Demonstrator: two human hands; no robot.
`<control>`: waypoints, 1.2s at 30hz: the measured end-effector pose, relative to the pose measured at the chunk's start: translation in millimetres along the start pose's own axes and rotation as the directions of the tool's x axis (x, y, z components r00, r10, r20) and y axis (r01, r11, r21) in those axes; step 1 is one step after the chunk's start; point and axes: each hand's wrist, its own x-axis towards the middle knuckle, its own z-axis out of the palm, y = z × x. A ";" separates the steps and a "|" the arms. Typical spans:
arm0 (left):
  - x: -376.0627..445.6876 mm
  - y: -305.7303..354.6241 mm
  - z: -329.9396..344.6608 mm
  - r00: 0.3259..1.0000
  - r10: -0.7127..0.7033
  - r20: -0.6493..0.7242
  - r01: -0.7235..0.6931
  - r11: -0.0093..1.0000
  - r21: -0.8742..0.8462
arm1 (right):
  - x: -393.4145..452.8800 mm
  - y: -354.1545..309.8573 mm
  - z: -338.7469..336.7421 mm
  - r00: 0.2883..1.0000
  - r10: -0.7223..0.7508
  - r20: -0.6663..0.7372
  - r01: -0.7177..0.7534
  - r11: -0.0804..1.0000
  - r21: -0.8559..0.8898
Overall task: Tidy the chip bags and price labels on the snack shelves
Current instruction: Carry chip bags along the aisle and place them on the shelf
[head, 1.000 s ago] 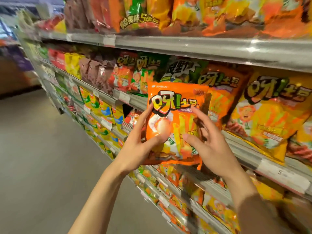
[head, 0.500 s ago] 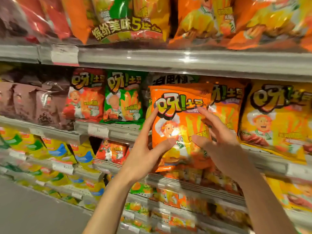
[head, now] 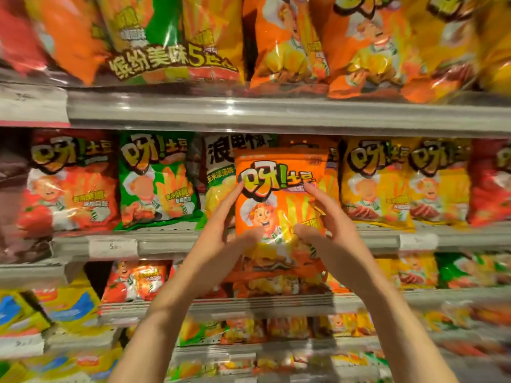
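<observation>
I hold an orange chip bag (head: 279, 214) upright between my left hand (head: 221, 239) and right hand (head: 331, 241), thumbs pinching its front. It has risen squarely before the middle shelf (head: 171, 240), so sliding it into its row looks next.

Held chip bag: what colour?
Orange chip bag, with a cartoon chef on the front; head view.
</observation>
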 end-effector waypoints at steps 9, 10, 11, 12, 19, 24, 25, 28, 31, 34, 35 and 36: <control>43.4 -20.7 -21.3 0.919 0.018 -0.394 0.177 0.874 0.452 | -8.1 2.1 -44.7 0.987 0.019 -0.158 -0.029 0.998 -0.059; 48.5 -20.9 -20.2 0.919 -0.010 -0.394 0.202 0.871 0.449 | -8.4 2.3 -46.0 0.988 0.014 -0.152 -0.026 0.997 -0.073; 53.0 -21.4 -19.3 0.921 -0.031 -0.389 0.219 0.866 0.450 | -9.0 2.7 -46.8 0.989 0.016 -0.145 -0.028 0.996 -0.082; 56.9 -21.6 -18.8 0.924 -0.055 -0.379 0.238 0.857 0.456 | -9.6 2.9 -47.1 0.990 0.021 -0.142 -0.034 0.996 -0.084; 65.6 -23.9 -22.6 0.921 -0.057 -0.385 0.223 0.888 0.403 | -13.2 4.4 -51.9 0.984 0.059 -0.165 -0.069 0.996 -0.050; 59.7 -13.4 -18.7 0.903 0.054 -0.426 0.132 0.909 0.395 | -12.8 3.9 -51.5 0.984 0.073 -0.165 -0.080 0.996 -0.034; 59.1 -10.6 -19.1 0.898 0.075 -0.433 0.115 0.910 0.397 | -12.7 4.0 -51.3 0.983 0.076 -0.167 -0.083 0.996 -0.033; 53.2 -4.0 -26.5 0.882 0.110 -0.459 0.096 0.911 0.402 | -13.2 4.0 -51.2 0.980 0.085 -0.180 -0.092 0.995 -0.030; 38.9 -0.5 -41.3 0.862 0.129 -0.489 0.084 0.917 0.390 | -11.4 0.5 -48.6 0.980 0.076 -0.183 -0.084 0.996 -0.038; 13.7 -1.3 -62.6 0.840 0.118 -0.530 0.096 0.929 0.358 | -5.2 -4.5 -39.8 0.988 0.054 -0.146 -0.061 0.997 -0.044; 4.6 -1.9 -70.8 0.834 0.116 -0.540 0.088 0.937 0.337 | -1.7 -6.1 -35.3 0.990 0.038 -0.132 -0.046 0.998 -0.052; -4.3 -1.1 -77.4 0.828 0.112 -0.550 0.079 0.947 0.312 | 2.7 -7.9 -29.8 0.993 0.023 -0.120 -0.030 0.998 -0.057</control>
